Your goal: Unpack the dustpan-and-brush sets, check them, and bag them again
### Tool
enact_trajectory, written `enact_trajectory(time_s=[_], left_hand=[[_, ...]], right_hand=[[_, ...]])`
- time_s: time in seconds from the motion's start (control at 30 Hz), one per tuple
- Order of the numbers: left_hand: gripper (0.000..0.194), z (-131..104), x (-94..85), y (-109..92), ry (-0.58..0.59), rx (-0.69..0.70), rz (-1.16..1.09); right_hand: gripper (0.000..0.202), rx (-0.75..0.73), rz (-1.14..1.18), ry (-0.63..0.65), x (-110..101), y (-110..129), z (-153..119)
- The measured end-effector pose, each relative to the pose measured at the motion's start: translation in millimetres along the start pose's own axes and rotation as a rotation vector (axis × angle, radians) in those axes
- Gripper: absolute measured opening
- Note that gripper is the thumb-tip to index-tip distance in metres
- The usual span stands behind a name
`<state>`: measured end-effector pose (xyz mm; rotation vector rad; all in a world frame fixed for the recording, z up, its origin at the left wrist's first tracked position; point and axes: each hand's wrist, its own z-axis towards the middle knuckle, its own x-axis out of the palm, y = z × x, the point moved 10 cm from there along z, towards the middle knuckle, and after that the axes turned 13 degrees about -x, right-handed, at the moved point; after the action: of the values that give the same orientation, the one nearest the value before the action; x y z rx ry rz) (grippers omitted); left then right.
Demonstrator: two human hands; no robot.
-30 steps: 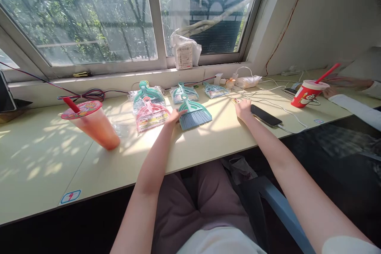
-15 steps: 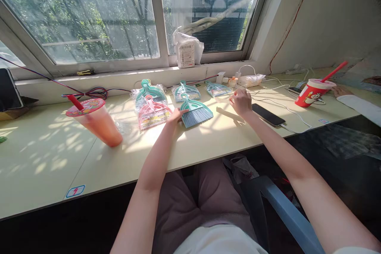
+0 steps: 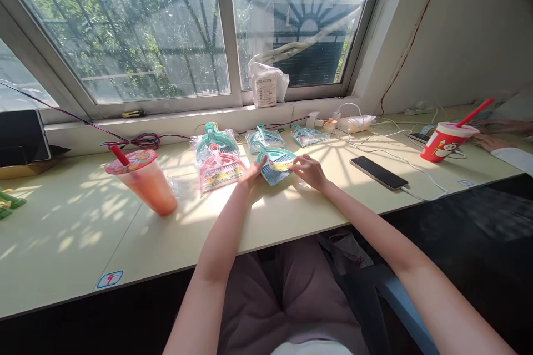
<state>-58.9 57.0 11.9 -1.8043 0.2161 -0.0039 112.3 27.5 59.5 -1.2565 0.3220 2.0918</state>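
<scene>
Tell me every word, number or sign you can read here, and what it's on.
"9", as best it reads: left blue-bordered sticker on the desk.
Too small or blurred to read:
Yellow label on the teal brush set.
Print on the pink packaged set.
Print on the white package.
Right sticker.

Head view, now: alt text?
A person's left hand holds a teal dustpan-and-brush set at a pale desk; the right hand holds a yellow label against it. A bagged pink set lies left, a phone right.
</scene>
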Motion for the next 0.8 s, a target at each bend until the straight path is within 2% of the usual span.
enact_trajectory(time_s=[0.1,0.2,0.37,0.43,0.47,0.53,0.6,0.7,0.8], left_hand=[[0.056,3.7,1.4,-0.4,0.074,0.009,-0.196],[0.044,4.5,0.3,-1.4,0.094,0.042,-0.219],[0.045,2.3,1.6,-4.2,0.124,0.107,-0.27],[0.044,3.5,0.3,-3.9,0.104,0.11,-0.314],[0.044,4.6,-1.2,-3.7,0.083,0.111,-0.333],[0.044,7.0,-5.4,-4.0,0.028,0.122,-0.378],[0.049,9.2,-9.3,-4.8,-0.02,0.143,-0.437],[0.063,10.7,-12.9,-5.8,-0.066,0.177,-0.507],[0.073,9.4,-12.5,-8.2,-0.07,0.212,-0.51]], right_hand=[[0.029,0.04,0.019,-0.069,-5.8,-9.5,1.1],[0.026,0.074,0.03,-0.155,-13.3,-15.4,3.0],[0.022,0.087,0.083,-0.337,-16.8,-17.6,2.2],[0.021,0.15,0.132,-0.431,-19.0,-22.3,-2.3],[0.027,0.202,0.18,-0.481,-19.6,-25.8,-5.5],[0.052,0.352,0.349,-0.578,-16.0,-35.2,-13.9],[0.068,0.544,0.643,-0.616,2.6,-42.1,-20.5],[0.057,0.707,1.177,-0.52,45.0,-26.1,-10.7],[0.03,0.726,1.445,-0.512,60.8,-9.2,7.9]])
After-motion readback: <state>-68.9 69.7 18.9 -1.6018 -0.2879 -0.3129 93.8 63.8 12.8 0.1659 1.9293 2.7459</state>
